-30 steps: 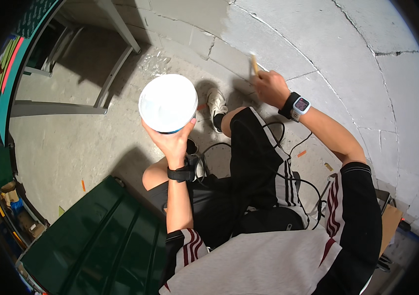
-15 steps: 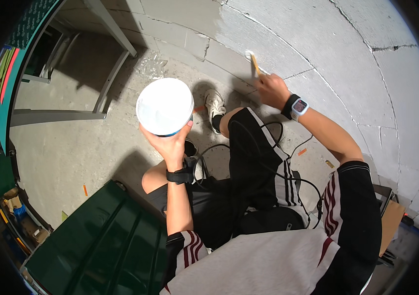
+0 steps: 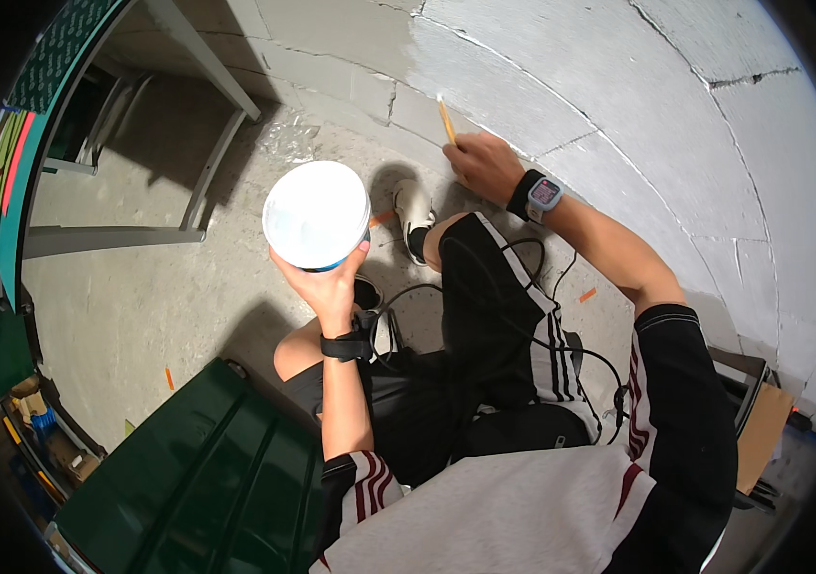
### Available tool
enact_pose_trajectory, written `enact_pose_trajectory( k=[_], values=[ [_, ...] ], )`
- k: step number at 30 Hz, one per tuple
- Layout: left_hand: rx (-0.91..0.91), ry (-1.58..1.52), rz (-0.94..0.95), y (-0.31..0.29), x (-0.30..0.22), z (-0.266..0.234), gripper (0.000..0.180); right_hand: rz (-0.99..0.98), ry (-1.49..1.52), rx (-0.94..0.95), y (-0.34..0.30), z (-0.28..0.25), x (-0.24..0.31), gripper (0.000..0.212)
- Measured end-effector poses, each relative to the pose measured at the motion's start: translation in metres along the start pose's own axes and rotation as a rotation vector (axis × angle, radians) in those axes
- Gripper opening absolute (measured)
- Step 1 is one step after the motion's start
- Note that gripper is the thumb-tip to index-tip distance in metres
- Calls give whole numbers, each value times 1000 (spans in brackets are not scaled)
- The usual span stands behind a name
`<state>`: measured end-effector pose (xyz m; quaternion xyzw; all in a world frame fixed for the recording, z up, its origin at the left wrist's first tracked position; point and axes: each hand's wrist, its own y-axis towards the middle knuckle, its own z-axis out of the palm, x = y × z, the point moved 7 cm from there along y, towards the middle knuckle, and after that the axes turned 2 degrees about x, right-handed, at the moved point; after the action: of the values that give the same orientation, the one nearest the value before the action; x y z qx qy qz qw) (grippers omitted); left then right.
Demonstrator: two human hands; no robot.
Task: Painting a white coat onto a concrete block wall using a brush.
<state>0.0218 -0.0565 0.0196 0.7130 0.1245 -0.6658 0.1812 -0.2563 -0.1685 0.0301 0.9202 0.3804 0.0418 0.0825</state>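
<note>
My left hand (image 3: 324, 283) holds a round white bucket (image 3: 316, 213) from below, raised over the concrete floor; it looks filled with white paint. My right hand (image 3: 481, 163) grips a paintbrush with a pale wooden handle (image 3: 446, 120) and presses it low against the grey block wall (image 3: 638, 115). A watch with a lit face (image 3: 542, 193) sits on that wrist. The brush's bristles are hidden behind my fingers. I crouch, with one white shoe (image 3: 416, 212) near the foot of the wall.
A dark green ribbed bin lid (image 3: 188, 478) lies at lower left. A metal table frame (image 3: 207, 124) stands at upper left. Black cables (image 3: 523, 316) run over my knee. A cardboard piece on a stool (image 3: 762, 421) sits at right. Clutter lines the left edge.
My right hand and the brush have moved down the wall. The bucket has shifted slightly left and down in my left hand.
</note>
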Motion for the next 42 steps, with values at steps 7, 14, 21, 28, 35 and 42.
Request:
enact_pose_trajectory(
  k=[7,14,21,28,35,42],
  values=[
    [22,-7,3,-2,5,2,112,-21,-278,334,-26,15,-25,9],
    [0,-32,7,0,1,-2,114,-55,-13,22,-44,-24,-18,11],
    [6,11,4,-4,4,1,116,-25,-187,192,-19,-1,-29,9],
    [-10,10,-2,-1,4,-3,115,107,-167,363,-65,-8,-33,9],
    [44,-4,0,-3,7,6,114,81,-17,155,-23,-15,-38,5],
    [-16,-27,-19,0,6,-5,113,248,28,223,-51,-28,-36,6]
  ],
)
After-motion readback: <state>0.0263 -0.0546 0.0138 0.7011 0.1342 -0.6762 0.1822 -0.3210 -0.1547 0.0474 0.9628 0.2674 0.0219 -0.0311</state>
